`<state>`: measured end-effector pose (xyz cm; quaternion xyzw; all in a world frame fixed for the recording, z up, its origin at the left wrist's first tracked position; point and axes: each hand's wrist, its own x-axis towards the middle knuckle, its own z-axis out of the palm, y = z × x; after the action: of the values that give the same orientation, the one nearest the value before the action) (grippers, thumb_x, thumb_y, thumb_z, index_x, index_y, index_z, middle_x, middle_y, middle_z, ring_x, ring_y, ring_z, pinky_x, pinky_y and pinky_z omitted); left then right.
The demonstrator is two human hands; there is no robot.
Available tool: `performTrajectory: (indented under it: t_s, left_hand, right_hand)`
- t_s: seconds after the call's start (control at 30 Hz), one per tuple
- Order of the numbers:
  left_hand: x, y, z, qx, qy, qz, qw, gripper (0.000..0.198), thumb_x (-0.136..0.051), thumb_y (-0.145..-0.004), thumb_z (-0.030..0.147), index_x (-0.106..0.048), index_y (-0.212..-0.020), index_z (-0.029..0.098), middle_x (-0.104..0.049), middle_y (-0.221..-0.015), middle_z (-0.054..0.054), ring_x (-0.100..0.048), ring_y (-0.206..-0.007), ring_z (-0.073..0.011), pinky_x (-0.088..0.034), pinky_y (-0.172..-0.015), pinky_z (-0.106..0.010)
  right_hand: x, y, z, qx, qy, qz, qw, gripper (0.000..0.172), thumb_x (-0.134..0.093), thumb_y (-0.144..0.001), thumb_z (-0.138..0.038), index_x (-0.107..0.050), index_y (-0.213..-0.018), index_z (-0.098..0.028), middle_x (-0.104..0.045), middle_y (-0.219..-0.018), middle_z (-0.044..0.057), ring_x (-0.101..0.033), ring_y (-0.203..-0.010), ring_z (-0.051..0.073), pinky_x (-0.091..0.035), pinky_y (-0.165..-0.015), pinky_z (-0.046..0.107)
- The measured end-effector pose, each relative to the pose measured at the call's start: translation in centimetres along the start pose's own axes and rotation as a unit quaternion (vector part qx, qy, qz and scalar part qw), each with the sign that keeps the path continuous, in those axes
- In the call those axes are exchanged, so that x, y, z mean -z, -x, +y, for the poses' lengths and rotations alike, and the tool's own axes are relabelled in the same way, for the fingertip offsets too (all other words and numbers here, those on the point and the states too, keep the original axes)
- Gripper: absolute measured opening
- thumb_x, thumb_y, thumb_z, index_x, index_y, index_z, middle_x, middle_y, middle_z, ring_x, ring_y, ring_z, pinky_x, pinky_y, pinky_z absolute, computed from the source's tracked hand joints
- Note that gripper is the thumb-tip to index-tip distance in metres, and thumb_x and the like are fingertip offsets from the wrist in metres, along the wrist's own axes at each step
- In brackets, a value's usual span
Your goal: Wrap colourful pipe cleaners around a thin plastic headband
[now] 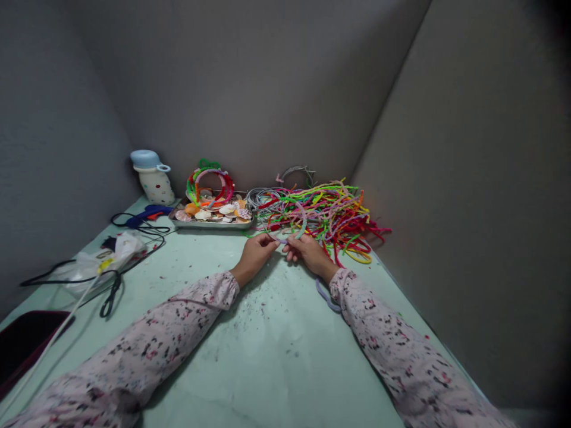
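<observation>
My left hand [256,254] and my right hand [307,252] meet over the pale green table [267,356], fingers pinched on a lilac pipe cleaner [282,241] stretched between them. Its loose end [325,295] curls under my right wrist. A thin hairband [303,223] arches up just beyond my right fingers; I cannot tell whether they touch it. Right behind lies a heap of bright pipe cleaners [330,214].
A metal tray of seashells [212,215] sits at the back with wrapped hairbands [209,181] behind it. Further left are a dotted white jar [154,178], a blue glue gun [145,217], black cables, a plastic bag [102,261] and scissors [110,294]. Grey walls enclose the table.
</observation>
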<state>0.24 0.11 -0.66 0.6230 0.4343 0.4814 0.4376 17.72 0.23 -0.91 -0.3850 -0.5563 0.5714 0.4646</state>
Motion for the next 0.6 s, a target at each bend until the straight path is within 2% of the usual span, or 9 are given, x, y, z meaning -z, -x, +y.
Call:
performTrajectory:
  t_s: [0.27,0.6]
  left_hand:
    - [0.01,-0.08,-0.08,-0.007,0.002,0.010,1.000,0.023,-0.066,-0.072,0.037,-0.065,-0.077,0.014,-0.053,-0.055,0.004,-0.043,-0.048,-0.0078,-0.035,-0.048,-0.021]
    - [0.12,0.37,0.65,-0.002,0.037,-0.013,0.999,0.023,-0.067,-0.072,0.037,-0.065,-0.079,0.015,-0.051,-0.056,0.004,-0.043,-0.049,-0.0082,-0.034,-0.047,-0.021]
  right_hand:
    - [0.19,-0.12,0.30,0.003,-0.005,-0.004,1.000,0.029,-0.064,-0.079,-0.043,-0.060,-0.079,-0.014,-0.068,-0.071,0.003,-0.061,-0.050,0.008,-0.042,-0.041,0.016]
    - [0.24,-0.01,0.15,-0.002,-0.014,-0.011,1.000,0.030,-0.065,-0.079,-0.044,-0.060,-0.078,-0.014,-0.067,-0.069,0.002,-0.060,-0.049,0.008,-0.042,-0.040,0.016]
